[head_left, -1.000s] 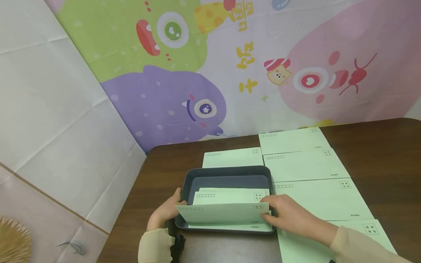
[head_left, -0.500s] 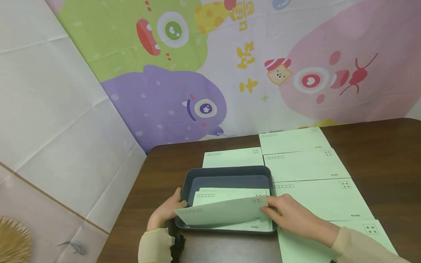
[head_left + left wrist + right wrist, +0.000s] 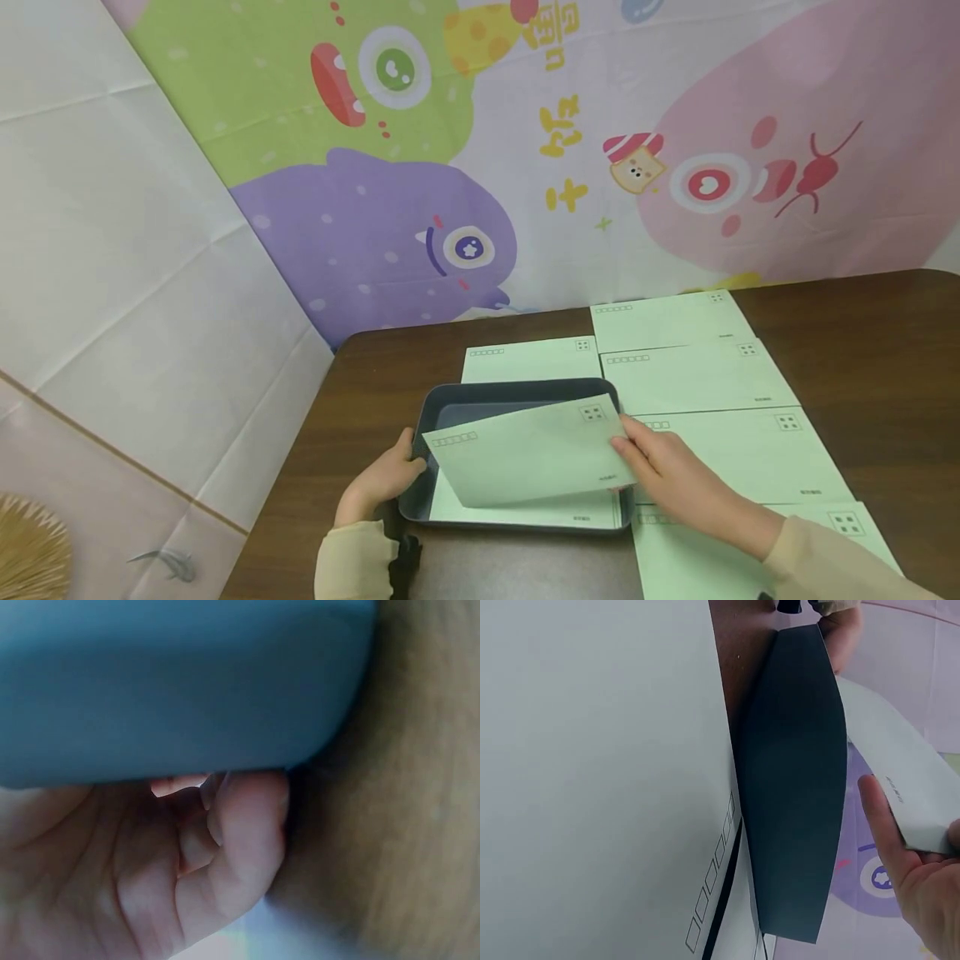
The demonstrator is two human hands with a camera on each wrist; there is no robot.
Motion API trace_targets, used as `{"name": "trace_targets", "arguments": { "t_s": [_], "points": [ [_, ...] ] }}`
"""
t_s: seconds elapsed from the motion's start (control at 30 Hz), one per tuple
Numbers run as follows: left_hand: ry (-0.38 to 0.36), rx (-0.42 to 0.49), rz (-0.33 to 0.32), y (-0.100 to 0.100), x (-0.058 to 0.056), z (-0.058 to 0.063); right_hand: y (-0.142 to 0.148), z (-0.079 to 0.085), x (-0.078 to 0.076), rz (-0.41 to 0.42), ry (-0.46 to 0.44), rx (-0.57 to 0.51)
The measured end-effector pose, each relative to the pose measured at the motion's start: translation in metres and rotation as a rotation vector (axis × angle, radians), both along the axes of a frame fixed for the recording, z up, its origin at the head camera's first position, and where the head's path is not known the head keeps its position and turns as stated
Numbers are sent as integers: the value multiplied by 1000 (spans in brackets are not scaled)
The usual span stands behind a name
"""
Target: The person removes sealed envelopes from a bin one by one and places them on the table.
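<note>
My right hand [image 3: 678, 475] pinches a pale green envelope [image 3: 532, 454] by its right edge, thumb on the face. The envelope is tilted up over a dark blue-grey tray [image 3: 517, 388], hiding most of what lies inside. Below its lower edge shows another envelope [image 3: 525, 510] lying in the tray. My left hand [image 3: 384, 477] grips the tray's left side, the thumb over the rim. From the left wrist, curled fingers [image 3: 251, 832] reach under the tray wall [image 3: 172, 705]. In the right wrist view, the right hand [image 3: 922, 885] holds the envelope [image 3: 907, 772] above the tray side [image 3: 795, 787].
A column of several envelopes [image 3: 697, 379] lies flat on the brown table [image 3: 862, 350] to the right of the tray. Behind the tray lies another envelope [image 3: 525, 360], partly covered by it. A cartoon-printed cloth [image 3: 480, 167] hangs behind the table, with a white wall covering [image 3: 150, 250] at left.
My right hand has lifted the envelope's upper edge from the tray and tilted its face up, moving slightly away and to the right. The left hand and the tray have stayed put.
</note>
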State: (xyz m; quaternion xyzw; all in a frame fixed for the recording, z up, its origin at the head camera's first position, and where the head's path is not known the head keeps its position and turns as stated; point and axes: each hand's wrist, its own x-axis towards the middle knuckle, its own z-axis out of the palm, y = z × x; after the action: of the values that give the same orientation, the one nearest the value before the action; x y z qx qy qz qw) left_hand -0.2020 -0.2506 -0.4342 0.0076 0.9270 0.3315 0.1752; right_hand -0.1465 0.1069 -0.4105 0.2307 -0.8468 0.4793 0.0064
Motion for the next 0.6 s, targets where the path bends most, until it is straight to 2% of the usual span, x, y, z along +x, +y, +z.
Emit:
{"name": "trace_targets", "arguments": {
  "t_s": [0.13,0.2,0.33,0.6],
  "points": [
    [-20,-8,17,0,1,0,3,3,-1,8,-142,-77],
    [-22,-10,19,-1,0,0,5,4,-2,-8,-178,-99],
    [-24,-8,20,0,0,0,13,4,-4,-49,-178,-136],
    [-31,-9,24,0,-1,0,34,5,-9,-76,-132,-167]
  ]
}}
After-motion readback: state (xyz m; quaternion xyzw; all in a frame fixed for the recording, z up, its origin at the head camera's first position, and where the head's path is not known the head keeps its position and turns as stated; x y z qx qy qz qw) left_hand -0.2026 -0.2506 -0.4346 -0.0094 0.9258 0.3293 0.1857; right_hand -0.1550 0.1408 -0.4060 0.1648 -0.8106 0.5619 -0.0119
